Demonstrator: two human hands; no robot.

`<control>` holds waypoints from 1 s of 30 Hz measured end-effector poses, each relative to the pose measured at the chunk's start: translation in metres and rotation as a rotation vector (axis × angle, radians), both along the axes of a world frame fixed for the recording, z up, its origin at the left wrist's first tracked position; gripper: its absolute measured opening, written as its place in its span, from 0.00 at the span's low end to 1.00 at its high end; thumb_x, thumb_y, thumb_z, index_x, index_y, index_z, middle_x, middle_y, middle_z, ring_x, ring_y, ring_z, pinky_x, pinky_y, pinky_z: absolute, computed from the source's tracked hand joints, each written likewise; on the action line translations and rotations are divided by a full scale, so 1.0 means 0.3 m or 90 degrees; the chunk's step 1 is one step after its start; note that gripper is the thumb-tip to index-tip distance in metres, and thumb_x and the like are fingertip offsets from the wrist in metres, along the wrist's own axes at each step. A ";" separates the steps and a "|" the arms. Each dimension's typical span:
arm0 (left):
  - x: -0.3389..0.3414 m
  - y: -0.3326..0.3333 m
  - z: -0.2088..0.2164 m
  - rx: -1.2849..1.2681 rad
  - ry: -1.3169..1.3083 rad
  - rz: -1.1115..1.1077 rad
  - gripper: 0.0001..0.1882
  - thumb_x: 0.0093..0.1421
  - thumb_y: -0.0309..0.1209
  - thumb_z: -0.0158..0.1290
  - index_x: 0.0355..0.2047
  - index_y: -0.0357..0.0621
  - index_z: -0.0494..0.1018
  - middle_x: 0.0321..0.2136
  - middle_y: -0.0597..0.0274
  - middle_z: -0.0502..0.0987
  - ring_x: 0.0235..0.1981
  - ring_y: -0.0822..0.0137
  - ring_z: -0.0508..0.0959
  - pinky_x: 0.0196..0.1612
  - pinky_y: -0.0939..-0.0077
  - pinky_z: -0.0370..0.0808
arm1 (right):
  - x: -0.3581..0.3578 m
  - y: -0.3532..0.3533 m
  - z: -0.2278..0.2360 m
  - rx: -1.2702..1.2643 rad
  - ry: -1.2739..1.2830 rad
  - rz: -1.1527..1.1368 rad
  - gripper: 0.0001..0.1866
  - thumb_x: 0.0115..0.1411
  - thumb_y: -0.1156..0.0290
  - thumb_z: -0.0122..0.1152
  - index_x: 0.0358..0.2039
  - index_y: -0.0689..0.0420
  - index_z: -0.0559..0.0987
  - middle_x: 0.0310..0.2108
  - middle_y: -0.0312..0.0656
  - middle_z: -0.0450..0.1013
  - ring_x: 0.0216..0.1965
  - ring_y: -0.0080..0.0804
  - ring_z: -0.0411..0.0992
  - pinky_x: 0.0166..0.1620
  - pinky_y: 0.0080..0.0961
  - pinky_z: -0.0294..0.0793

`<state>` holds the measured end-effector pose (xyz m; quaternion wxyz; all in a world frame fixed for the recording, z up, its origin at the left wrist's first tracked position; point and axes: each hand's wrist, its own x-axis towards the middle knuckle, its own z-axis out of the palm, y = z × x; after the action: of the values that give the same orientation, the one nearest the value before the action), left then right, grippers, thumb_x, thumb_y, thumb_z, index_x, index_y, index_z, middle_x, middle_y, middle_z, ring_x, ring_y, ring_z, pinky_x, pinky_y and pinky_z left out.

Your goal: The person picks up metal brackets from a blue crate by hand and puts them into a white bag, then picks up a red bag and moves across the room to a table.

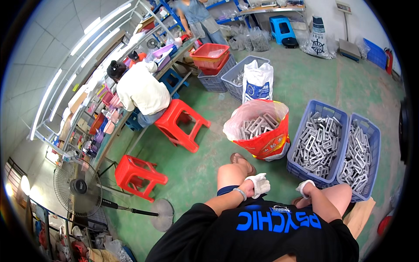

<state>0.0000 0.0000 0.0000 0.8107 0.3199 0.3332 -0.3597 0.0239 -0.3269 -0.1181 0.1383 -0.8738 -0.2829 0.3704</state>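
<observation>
My left hand [260, 185], in a white work glove, is held over my left thigh with its fingers curled in; no object shows in it. My right hand [304, 187], also partly covered by a white glove, hangs by my right thigh, and its fingers are mostly hidden. Ahead of my hands stands a red and yellow woven sack [271, 142], its mouth open on grey metal rectangular frames [260, 125]. To its right, a blue-grey plastic crate [300, 168] is heaped with similar frames [317, 146]. A second crate [371, 183] beside it holds more.
Two red stools [178, 124] stand at left, one under a seated person [144, 89] at a long workbench. A pedestal fan [78, 187] is at lower left. Beyond the sack are a white bag [257, 81], another crate [231, 83] and red bins [210, 51]. Another person [198, 19] stands behind.
</observation>
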 end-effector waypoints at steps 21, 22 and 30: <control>-0.026 -0.012 0.041 0.041 0.001 -0.003 0.17 0.60 0.37 0.52 0.44 0.39 0.69 0.45 0.49 0.71 0.46 0.51 0.73 0.51 0.55 0.72 | -0.027 0.004 0.002 0.021 0.020 -0.056 0.14 0.49 0.63 0.63 0.30 0.62 0.80 0.25 0.46 0.75 0.23 0.32 0.68 0.30 0.34 0.69; -0.025 -0.011 0.039 0.038 0.003 -0.003 0.17 0.59 0.37 0.53 0.44 0.39 0.69 0.46 0.49 0.71 0.46 0.51 0.73 0.51 0.55 0.72 | -0.025 0.007 0.010 0.010 0.020 -0.049 0.14 0.49 0.63 0.63 0.30 0.62 0.80 0.25 0.46 0.75 0.23 0.32 0.68 0.30 0.34 0.69; -0.015 -0.018 0.028 0.035 -0.022 -0.015 0.18 0.59 0.36 0.54 0.45 0.38 0.67 0.47 0.49 0.69 0.46 0.50 0.73 0.50 0.55 0.72 | -0.016 -0.030 -0.109 0.057 -0.014 -0.076 0.17 0.35 0.69 0.64 0.31 0.55 0.79 0.26 0.44 0.76 0.28 0.40 0.72 0.29 0.37 0.70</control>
<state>-0.0045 -0.0054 0.0085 0.8032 0.3520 0.3251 -0.3540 0.0190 -0.3359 -0.1508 0.1963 -0.8861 -0.2480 0.3387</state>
